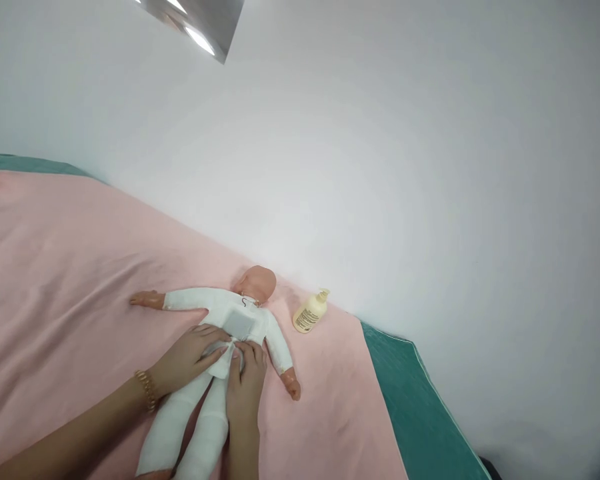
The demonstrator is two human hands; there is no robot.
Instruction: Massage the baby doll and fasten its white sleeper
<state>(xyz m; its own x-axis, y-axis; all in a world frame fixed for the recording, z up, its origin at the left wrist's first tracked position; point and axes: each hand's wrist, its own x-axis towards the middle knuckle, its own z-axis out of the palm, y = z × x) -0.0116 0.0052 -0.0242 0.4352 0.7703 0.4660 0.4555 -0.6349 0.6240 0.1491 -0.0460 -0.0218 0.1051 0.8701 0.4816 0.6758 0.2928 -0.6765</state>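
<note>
A baby doll (254,287) lies on its back with its arms spread, its body, arms and legs covered in white cloth. A grey patch (239,323) shows on its chest. Over the belly, my left hand (193,353) and my right hand (249,380) meet at the waist, thumbs and fingertips pinching white fabric (229,360) between them. Whether this fabric is a diaper or part of the clothing, I cannot tell. A gold-coloured bracelet (146,390) is on my left wrist. The doll's feet are out of view.
Beside the doll's head and arm stands a pale yellow pump bottle (311,312). A pink sheet (325,407) lies beneath, over a green cover (415,400). A white wall (405,167) rises behind, with a shiny panel (205,27) on it.
</note>
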